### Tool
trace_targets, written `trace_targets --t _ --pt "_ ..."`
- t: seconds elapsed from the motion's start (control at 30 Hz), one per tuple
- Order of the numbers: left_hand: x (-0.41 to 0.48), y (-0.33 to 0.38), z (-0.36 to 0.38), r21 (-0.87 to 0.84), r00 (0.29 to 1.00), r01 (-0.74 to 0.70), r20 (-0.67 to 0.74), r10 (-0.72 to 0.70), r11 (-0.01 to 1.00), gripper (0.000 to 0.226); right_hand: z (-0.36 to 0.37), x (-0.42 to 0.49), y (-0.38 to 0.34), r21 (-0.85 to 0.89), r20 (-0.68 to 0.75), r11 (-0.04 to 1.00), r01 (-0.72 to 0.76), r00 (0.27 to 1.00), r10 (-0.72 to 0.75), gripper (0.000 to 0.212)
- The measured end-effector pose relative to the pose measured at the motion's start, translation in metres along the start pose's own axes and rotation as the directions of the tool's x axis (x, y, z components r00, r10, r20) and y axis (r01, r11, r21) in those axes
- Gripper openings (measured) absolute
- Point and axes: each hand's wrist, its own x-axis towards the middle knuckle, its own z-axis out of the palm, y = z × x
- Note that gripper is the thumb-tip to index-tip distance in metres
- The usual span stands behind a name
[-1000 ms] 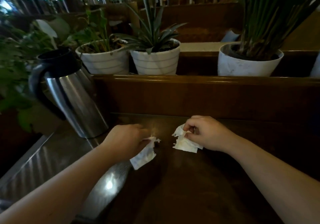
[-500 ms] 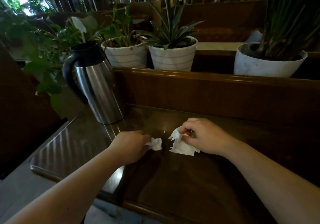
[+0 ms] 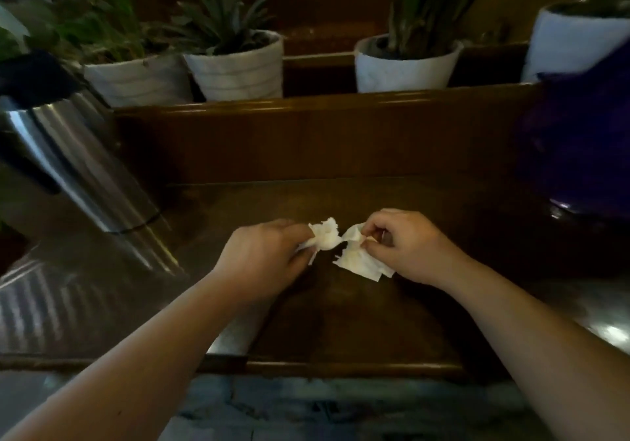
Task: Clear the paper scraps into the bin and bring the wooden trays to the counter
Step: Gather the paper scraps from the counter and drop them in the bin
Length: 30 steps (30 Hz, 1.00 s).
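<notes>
Two paper scraps pinched over the dark table.
One crumpled scrap is clamped by the left hand; one flatter scrap by the right hand.

Each hand, left hand and right hand, pinches a crumpled paper scrap over the seemingly wooden table.

A dark wooden counter with a glossy top runs across the view, its near edge a rounded lip. At its far left stands a steel jug with a black top, seen tilted; at far right a dark blue vessel, blurred. Near the middle a flat paper scrap lies on the wood. Behind rises a wooden ledge carrying four white pots of plants
</notes>
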Motion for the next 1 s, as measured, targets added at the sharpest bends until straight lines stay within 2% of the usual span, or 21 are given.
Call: trace_targets --t 0.1,0.23,0.33,0.43,0.57,0.73,0.83,0.9,1.0 --pt "0.009 0.022 0.005 -0.074 0.993 -0.120 -0.005 0.120 0.990 0.021 -0.009 -0.045 0.010 0.027 -0.082 0.994 -0.110 0.990 0.111 0.010" --pt "0.007 0.059 0.007 -0.159 0.949 -0.314 -0.011 0.316 0.936 0.022 -0.017 -0.119 0.010 0.095 -0.246 0.956 -0.276 0.924 0.291 0.006" --pt "-0.008 0.085 0.015 -0.230 0.889 -0.450 -0.025 0.457 0.863 0.022 -0.006 -0.184 0.002 0.175 -0.360 0.901 -0.398 0.826 0.434 0.009" --pt "-0.026 0.112 0.031 -0.238 0.834 -0.547 -0.076 0.546 0.803 0.029 0.012 -0.246 -0.002 0.267 -0.407 0.825 -0.497 0.718 0.564 0.014" --pt "-0.053 0.158 0.061 -0.295 0.755 -0.634 -0.037 0.654 0.715 0.028 0.040 -0.317 0.001 0.352 -0.417 0.711 -0.609 0.578 0.702 0.026" --pt "-0.078 0.214 0.107 -0.336 0.669 -0.677 0.088 0.738 0.655 0.020 0.083 -0.385 0.032 0.461 -0.377 0.587 -0.665 0.452 0.808 0.011" --pt "-0.085 0.243 0.146 -0.363 0.655 -0.663 0.145 0.742 0.655 0.020 0.116 -0.413 0.067 0.549 -0.350 0.519 -0.655 0.384 0.855 0.015" --pt "-0.087 0.260 0.191 -0.403 0.661 -0.604 0.227 0.715 0.687 0.021 0.144 -0.434 0.096 0.624 -0.279 0.434 -0.650 0.334 0.900 0.026" --pt "-0.093 0.276 0.267 -0.445 0.668 -0.512 0.330 0.667 0.734 0.030 0.191 -0.466 0.139 0.746 -0.091 0.232 -0.624 0.250 0.964 0.026"
